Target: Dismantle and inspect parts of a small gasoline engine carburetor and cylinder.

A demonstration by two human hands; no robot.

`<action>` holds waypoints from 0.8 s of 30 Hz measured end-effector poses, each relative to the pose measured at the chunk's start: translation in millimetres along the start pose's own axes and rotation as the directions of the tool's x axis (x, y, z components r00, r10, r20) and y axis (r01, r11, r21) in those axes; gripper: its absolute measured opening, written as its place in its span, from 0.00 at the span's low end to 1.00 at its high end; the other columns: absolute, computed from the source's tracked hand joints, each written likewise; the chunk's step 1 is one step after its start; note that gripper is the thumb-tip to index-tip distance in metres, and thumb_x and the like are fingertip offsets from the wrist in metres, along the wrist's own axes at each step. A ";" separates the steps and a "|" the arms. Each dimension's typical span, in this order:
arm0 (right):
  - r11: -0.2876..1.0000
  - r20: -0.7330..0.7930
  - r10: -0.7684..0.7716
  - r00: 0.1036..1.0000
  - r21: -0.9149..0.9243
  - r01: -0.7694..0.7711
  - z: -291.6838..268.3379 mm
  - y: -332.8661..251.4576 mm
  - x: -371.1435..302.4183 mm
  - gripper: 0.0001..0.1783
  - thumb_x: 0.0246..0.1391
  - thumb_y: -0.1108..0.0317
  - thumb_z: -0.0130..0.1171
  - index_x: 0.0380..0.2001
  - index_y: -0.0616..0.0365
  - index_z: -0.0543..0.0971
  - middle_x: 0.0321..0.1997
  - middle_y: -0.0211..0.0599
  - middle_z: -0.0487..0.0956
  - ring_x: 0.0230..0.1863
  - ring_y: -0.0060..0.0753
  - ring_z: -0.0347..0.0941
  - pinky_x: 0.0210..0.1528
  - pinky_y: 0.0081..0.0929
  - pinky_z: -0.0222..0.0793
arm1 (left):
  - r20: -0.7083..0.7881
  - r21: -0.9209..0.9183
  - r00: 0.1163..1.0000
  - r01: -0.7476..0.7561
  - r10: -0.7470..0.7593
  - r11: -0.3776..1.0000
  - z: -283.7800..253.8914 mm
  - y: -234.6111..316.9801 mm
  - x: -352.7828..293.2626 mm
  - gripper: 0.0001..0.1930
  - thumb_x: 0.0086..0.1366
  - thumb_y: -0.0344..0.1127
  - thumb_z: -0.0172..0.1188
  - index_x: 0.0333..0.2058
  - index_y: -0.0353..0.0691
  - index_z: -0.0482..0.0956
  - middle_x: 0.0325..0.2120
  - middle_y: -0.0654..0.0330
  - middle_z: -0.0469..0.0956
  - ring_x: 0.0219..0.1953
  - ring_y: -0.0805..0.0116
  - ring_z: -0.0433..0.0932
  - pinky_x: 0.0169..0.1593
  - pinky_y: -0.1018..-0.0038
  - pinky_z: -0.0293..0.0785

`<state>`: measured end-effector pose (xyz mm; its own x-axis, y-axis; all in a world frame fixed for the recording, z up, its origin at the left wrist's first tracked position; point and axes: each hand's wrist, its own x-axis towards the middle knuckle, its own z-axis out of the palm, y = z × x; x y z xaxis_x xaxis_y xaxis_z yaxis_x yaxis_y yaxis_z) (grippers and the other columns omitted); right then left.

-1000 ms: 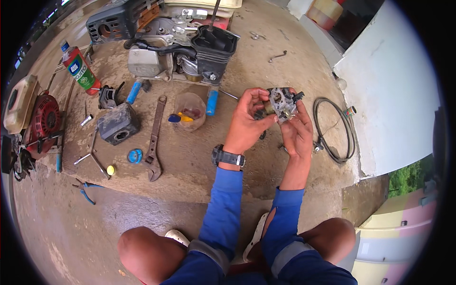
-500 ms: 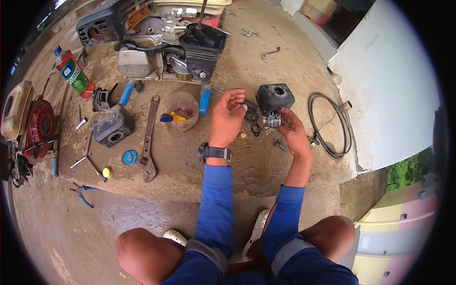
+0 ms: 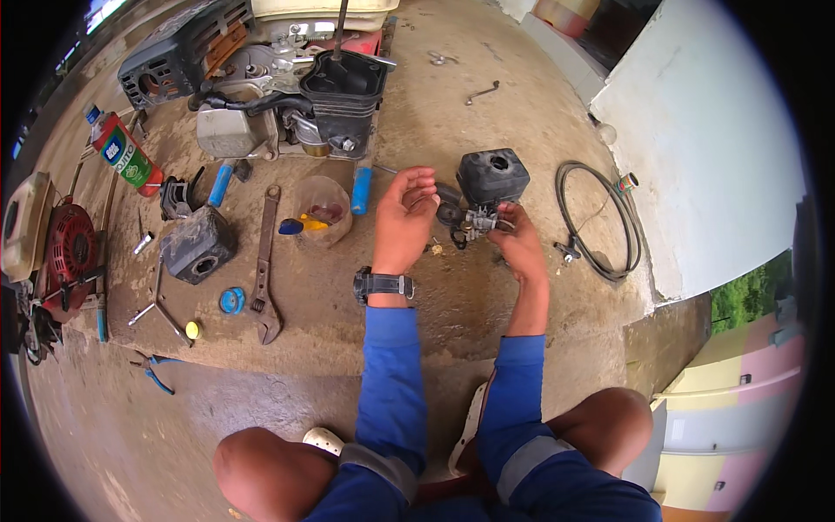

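Between the fingers of my right hand [image 3: 520, 242] is a small silvery carburetor [image 3: 477, 224], held just above the wet concrete. My left hand [image 3: 404, 224] is raised to the left of it, fingers curved and thumb apart, with nothing visible in it. A black round part [image 3: 449, 214] and a dark gasket [image 3: 458, 238] are by the carburetor's left side; whether they touch it I cannot tell. Right behind stands a black box-shaped housing [image 3: 492, 180] with a round hole on top. A small brassy piece [image 3: 437, 246] lies below my left fingers.
To the left are a clear plastic cup [image 3: 337, 228] with a yellow-and-blue tool, an adjustable wrench [image 3: 264, 261], another black housing [image 3: 198, 245] and a red bottle [image 3: 129, 157]. A partly dismantled engine [image 3: 348, 113] stands farther back. A coiled black hose [image 3: 561, 196] lies at right.
My right hand has shifted slightly left with the carburetor, bringing it nearer my left hand. My left hand keeps its raised, curved pose. The whole view has shifted a little.
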<state>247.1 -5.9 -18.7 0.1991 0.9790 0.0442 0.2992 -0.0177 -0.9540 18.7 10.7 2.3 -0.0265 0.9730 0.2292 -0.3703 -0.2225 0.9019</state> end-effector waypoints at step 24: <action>0.847 0.573 -0.012 0.820 -0.430 0.313 -70.0 -143.9 46.9 0.42 0.56 0.68 0.73 0.71 0.66 0.68 0.61 0.53 0.82 0.57 0.39 0.81 0.56 0.33 0.79 | 0.204 0.135 0.979 0.000 -0.028 0.991 57.3 0.2 16.4 0.33 0.66 0.25 0.72 0.67 0.35 0.69 0.57 0.54 0.78 0.56 0.70 0.77 0.59 0.72 0.77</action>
<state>278.7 28.4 141.4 -0.3747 0.9191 -0.1220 0.7173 0.2040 -0.6663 71.4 23.1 27.2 0.1740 0.9458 0.2743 -0.2416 -0.2290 0.9430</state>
